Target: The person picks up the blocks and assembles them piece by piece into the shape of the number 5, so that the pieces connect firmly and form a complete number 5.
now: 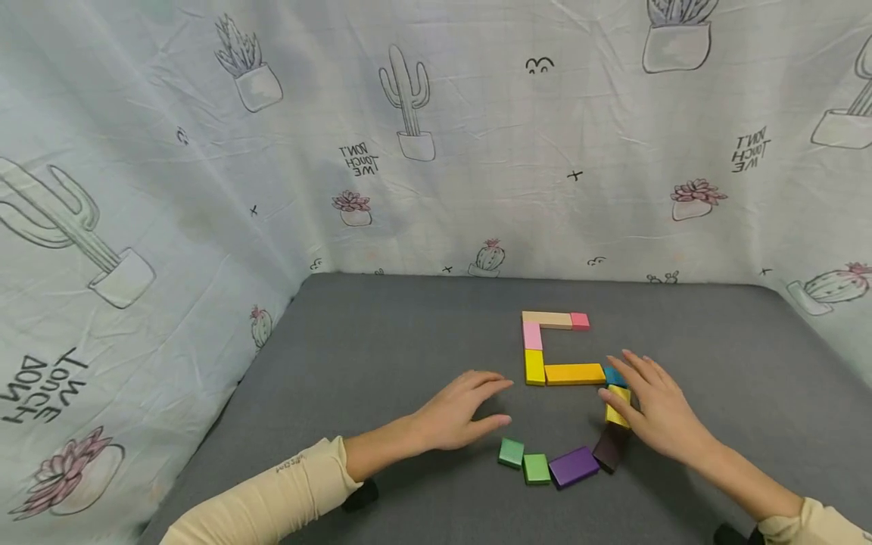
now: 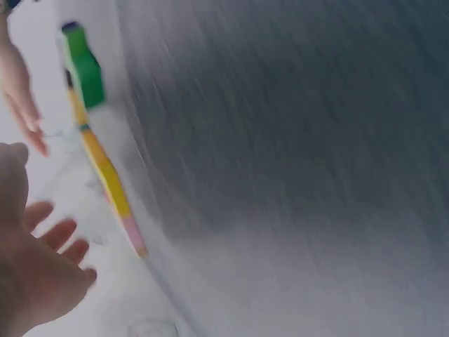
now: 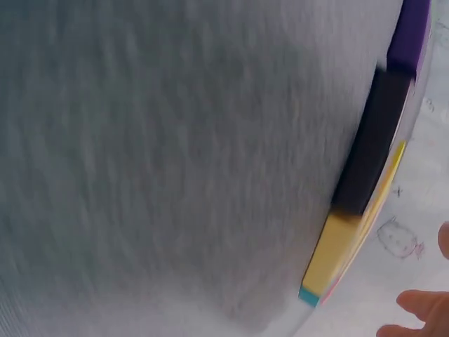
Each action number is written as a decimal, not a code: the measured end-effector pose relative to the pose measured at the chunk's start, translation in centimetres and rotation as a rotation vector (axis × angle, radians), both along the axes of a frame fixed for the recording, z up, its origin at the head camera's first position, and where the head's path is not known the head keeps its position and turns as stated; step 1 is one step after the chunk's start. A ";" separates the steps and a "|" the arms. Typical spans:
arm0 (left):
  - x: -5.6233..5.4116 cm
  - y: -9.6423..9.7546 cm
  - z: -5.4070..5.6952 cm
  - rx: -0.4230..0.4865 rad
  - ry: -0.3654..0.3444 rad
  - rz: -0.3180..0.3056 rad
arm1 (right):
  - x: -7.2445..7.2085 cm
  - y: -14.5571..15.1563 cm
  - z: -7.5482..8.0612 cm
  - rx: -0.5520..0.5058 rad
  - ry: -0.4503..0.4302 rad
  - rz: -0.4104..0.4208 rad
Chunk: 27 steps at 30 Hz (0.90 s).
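Note:
Coloured wooden blocks lie end to end on the grey table, tracing the outline of a figure 5. Its top has a tan block (image 1: 548, 320) and a red-pink block (image 1: 580, 322). Down the left run a pink block (image 1: 532, 336) and a yellow block (image 1: 534, 368), then an orange block (image 1: 575, 374). A blue block (image 1: 615, 376), second yellow block (image 1: 617, 406), dark brown block (image 1: 611, 446), purple block (image 1: 574, 466) and two green blocks (image 1: 537, 468) form the curve. My left hand (image 1: 463, 412) hovers left of the curve, fingers extended. My right hand (image 1: 657, 409), fingers spread, partly covers the second yellow block.
The grey table (image 1: 381, 341) extends around the blocks. A pale curtain (image 1: 477, 113) printed with cacti stands behind it and along its left side. Dark wrist straps (image 1: 359, 496) show under the cream sleeves (image 1: 272, 492).

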<state>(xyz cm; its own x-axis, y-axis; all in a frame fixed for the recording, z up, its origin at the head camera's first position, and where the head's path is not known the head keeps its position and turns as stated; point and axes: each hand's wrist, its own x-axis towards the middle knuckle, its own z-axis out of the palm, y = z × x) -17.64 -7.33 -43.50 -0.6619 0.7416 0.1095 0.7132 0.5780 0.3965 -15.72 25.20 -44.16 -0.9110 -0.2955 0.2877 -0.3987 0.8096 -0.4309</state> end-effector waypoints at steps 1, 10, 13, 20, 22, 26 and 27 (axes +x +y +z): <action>-0.4 -0.4 0.1 -0.014 0.036 0.021 | -0.3 0.3 0.1 0.025 0.020 -0.012; -5.2 -4.4 1.2 -0.136 0.173 0.253 | -4.2 2.4 2.2 0.186 0.077 -0.144; -7.5 -5.4 2.3 -0.183 0.208 0.335 | -6.2 2.6 3.8 0.208 0.057 -0.188; -12.4 -6.1 5.8 -0.250 0.221 0.499 | -10.8 2.0 7.9 0.230 0.026 -0.258; -13.4 -5.9 6.8 -0.263 0.217 0.526 | -12.1 1.6 9.1 0.227 0.000 -0.271; -14.8 -5.2 8.9 -0.266 0.209 0.569 | -14.0 0.2 11.7 0.216 -0.051 -0.290; -15.1 -5.1 9.4 -0.263 0.205 0.584 | -14.4 -0.3 12.4 0.215 -0.056 -0.296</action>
